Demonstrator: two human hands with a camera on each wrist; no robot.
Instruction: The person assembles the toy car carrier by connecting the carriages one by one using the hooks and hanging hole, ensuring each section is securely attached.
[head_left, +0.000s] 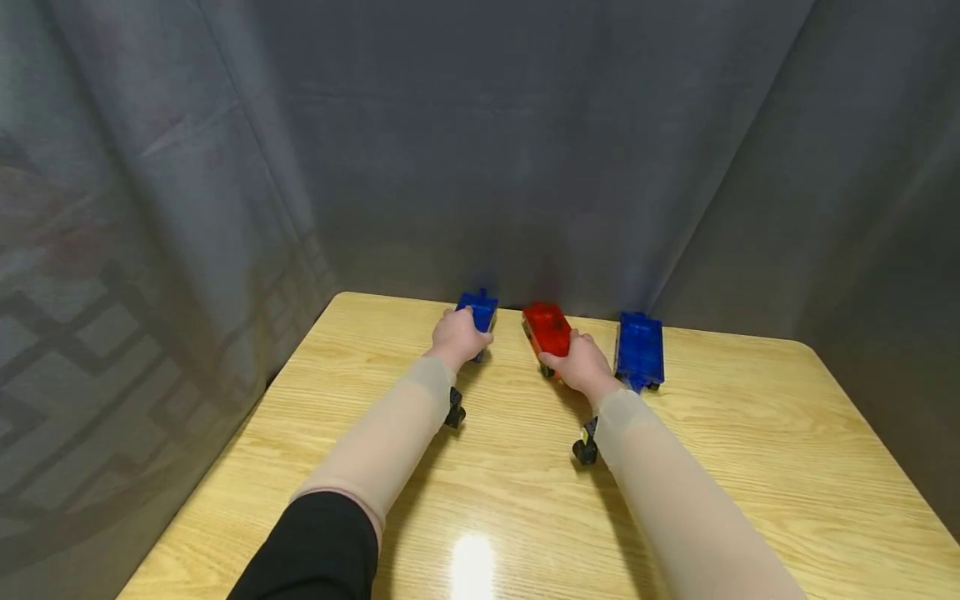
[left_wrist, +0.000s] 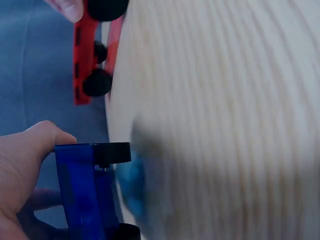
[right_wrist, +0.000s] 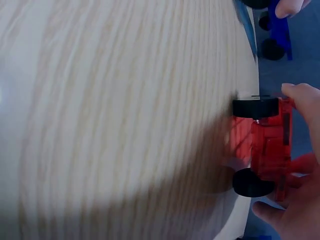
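Three toy cars stand near the far edge of the wooden table (head_left: 675, 467). My left hand (head_left: 459, 336) grips the small blue car (head_left: 478, 310) from behind; in the left wrist view my thumb lies on the blue car (left_wrist: 82, 192) above its black wheel. My right hand (head_left: 581, 364) grips the red car (head_left: 547, 327) at its near end; in the right wrist view my fingers curl round the red car (right_wrist: 270, 147), whose black wheels rest on the table. A larger blue car (head_left: 639, 349) stands untouched just right of my right hand.
Grey curtains (head_left: 480, 142) close in the table at the back and on both sides. The wrist cameras (head_left: 586, 446) hang under both forearms, close above the tabletop. A bright light reflection (head_left: 471, 567) shows near the front edge.
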